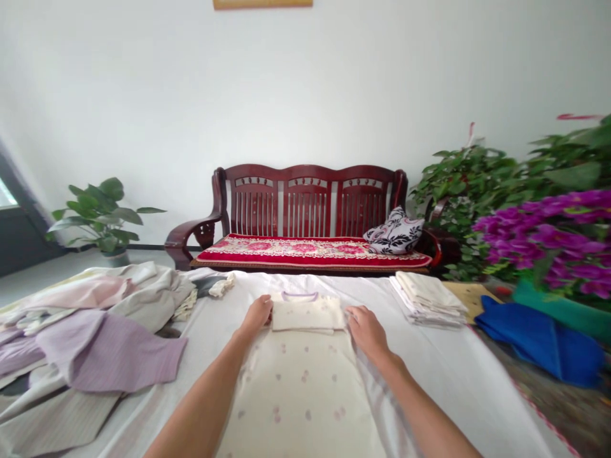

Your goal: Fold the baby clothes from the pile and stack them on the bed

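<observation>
A cream shirt [296,388] with small heart-like prints and a purple neckline lies flat on the white cloth, its collar end away from me. Its sleeves appear folded across the upper part, making a band below the neckline. At the shirt's upper left edge, my left hand [258,313] is closed, fingertips partly hidden by the fabric. My right hand [368,331] grips the opposite edge with curled fingers, level with the folded band. The lower end of the shirt runs out of view between my forearms.
Loose clothes [105,343] are heaped on the left. A neat stack of folded white garments [429,299] sits at the back right, with a blue cloth [539,340] and purple flowers [548,235] beyond it. A wooden bench [305,203] stands behind the white cloth [449,375].
</observation>
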Tool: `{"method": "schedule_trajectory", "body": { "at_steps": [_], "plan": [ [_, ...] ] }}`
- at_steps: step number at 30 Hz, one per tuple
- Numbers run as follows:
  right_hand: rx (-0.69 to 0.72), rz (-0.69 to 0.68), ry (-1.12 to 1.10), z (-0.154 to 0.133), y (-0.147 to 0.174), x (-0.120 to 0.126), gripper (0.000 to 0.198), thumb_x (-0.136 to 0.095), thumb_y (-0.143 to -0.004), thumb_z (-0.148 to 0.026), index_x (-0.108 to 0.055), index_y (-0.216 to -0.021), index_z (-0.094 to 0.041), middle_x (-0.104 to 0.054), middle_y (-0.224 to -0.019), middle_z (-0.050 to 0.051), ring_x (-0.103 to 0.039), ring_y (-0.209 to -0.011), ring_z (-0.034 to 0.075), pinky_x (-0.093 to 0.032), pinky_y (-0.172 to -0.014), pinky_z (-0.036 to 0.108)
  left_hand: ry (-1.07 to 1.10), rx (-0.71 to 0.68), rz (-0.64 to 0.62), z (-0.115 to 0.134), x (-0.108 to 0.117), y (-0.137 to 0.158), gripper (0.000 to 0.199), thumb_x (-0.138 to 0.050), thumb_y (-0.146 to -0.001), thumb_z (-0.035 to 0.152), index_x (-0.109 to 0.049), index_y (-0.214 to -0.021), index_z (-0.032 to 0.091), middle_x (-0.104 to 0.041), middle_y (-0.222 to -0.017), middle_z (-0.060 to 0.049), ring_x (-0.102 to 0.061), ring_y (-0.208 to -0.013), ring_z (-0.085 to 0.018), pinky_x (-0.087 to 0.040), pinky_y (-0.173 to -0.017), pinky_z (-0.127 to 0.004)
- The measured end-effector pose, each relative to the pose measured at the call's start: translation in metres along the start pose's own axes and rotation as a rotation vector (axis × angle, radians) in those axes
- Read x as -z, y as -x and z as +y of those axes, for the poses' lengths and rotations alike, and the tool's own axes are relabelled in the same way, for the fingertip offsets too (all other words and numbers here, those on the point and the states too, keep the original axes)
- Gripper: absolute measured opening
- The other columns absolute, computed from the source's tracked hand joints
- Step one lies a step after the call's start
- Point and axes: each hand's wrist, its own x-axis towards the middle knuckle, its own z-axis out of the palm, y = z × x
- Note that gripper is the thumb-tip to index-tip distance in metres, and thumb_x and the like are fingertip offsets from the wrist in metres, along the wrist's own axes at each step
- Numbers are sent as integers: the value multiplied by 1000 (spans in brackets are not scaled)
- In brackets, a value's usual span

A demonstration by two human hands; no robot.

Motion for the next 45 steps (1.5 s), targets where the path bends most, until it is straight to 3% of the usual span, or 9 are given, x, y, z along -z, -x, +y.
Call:
{"method": "schedule_trajectory", "body": {
  "at_steps": [4, 10, 14, 18, 22, 30, 34, 39, 45],
  "plan": [
    [50, -68, 109, -7, -20, 2, 44, -35, -94, -21, -64, -126, -21, -64, -132, 6, -56, -121, 20, -40, -104, 30, -19, 27, -39, 1, 1, -3, 44, -60, -81, 13, -59, -126, 10, -69, -68, 0, -66, -63, -16, -47, -61, -22],
    [119, -261, 251, -16, -22, -14, 50, -33, -98, -30, -49, -144, -18, -43, -154, 7, -35, -143, 25, -29, -115, 43, -51, -34, 26, 3, 3, 8, 63, -60, -77, 7, -47, -139, 9, -74, -92, -6, -68, -84, -16, -47, -73, -21],
    [80, -296, 295, -17, -18, -19, 54, -32, -99, -32, -40, -150, -17, -36, -158, 7, -31, -145, 27, -27, -116, 47, -76, -38, 36, 4, 5, 9, 64, -59, -79, 9, -43, -141, 9, -75, -90, -5, -69, -82, -16, -47, -73, -21],
    [165, -198, 269, -25, -18, -11, 47, -40, -96, -28, -54, -139, -16, -51, -148, 9, -38, -140, 27, -26, -115, 43, -153, -36, 29, 8, 6, 9, 61, -61, -76, 8, -50, -136, 11, -75, -92, -7, -69, -92, -20, -47, -80, -25],
    [270, -107, 126, -39, -13, -3, 33, -47, -90, -21, -70, -113, -22, -69, -120, 4, -55, -116, 20, -37, -103, 31, -207, -39, 27, 11, 7, 9, 57, -59, -78, 8, -52, -134, 13, -74, -100, -10, -67, -101, -23, -46, -86, -29],
    [346, -147, -7, -42, 5, -6, 30, -54, -82, -16, -73, -103, -24, -70, -103, 3, -57, -103, 19, -42, -92, 29, -227, -55, 2, 11, 12, 6, 54, -57, -82, 11, -48, -135, 13, -74, -96, -6, -68, -88, -17, -48, -75, -23],
    [343, -136, -64, -40, 6, -6, 27, -49, -87, -20, -74, -99, -23, -71, -102, 3, -59, -101, 19, -43, -93, 30, -305, -94, 14, 13, 15, 10, 54, -51, -82, 5, -49, -135, 12, -72, -101, -10, -67, -98, -21, -48, -85, -29],
    [275, -81, -70, -47, -6, -6, 39, -38, -94, -22, -69, -117, -20, -68, -125, 7, -55, -121, 19, -37, -108, 33, -391, -263, 68, 29, 9, 27, 52, -38, -89, 4, -48, -139, 14, -58, -136, -16, -52, -127, -24, -33, -111, -38],
    [298, -217, 114, -62, -14, -20, 52, -33, -99, -34, -46, -146, -16, -40, -156, 9, -30, -146, 24, -19, -120, 45, -567, -586, -109, 28, -24, 52, 49, -34, -100, 33, -45, -144, 15, -45, -152, -14, -35, -144, -28, -24, -119, -46]
  ]
}}
